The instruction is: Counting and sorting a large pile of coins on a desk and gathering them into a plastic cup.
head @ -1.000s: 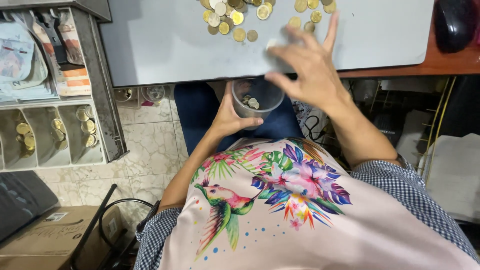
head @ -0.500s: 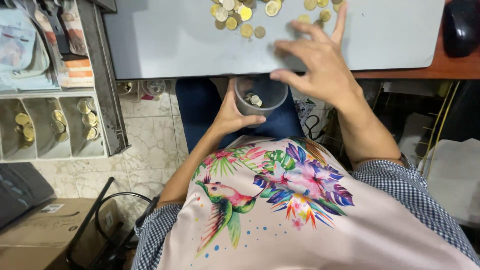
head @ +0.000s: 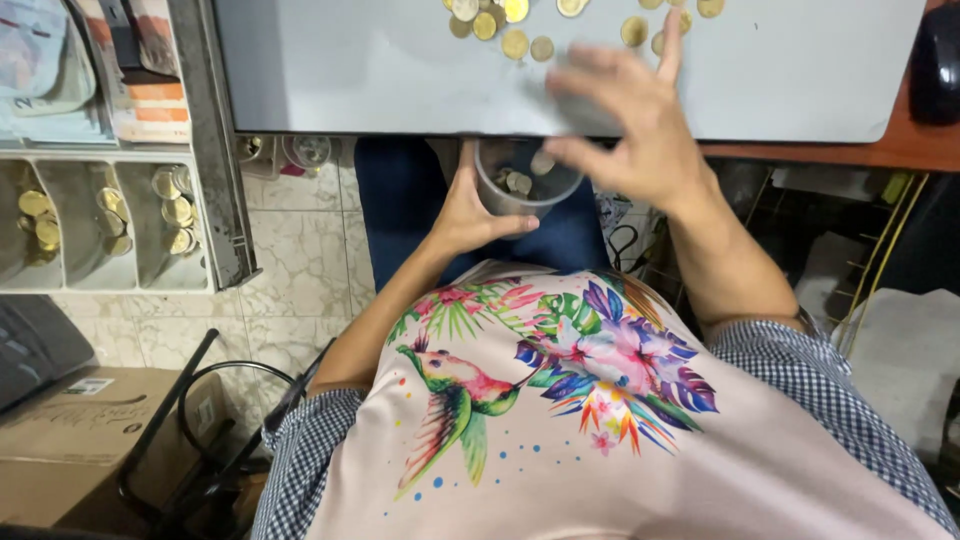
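My left hand grips a small clear cup just below the front edge of the grey desk mat. A few coins lie in the cup. My right hand hovers over the mat's edge above the cup, fingers spread and holding nothing I can see. Several gold and silver coins are scattered on the mat just beyond the right hand.
An open cash drawer at the left holds coins in compartments and banknotes behind. A black mouse sits at the right on the wooden desk. A cardboard box and black chair frame are on the tiled floor.
The right hand has slid back from the coin pile toward the mat's edge over the cup. The left hand keeps the cup in the same place.
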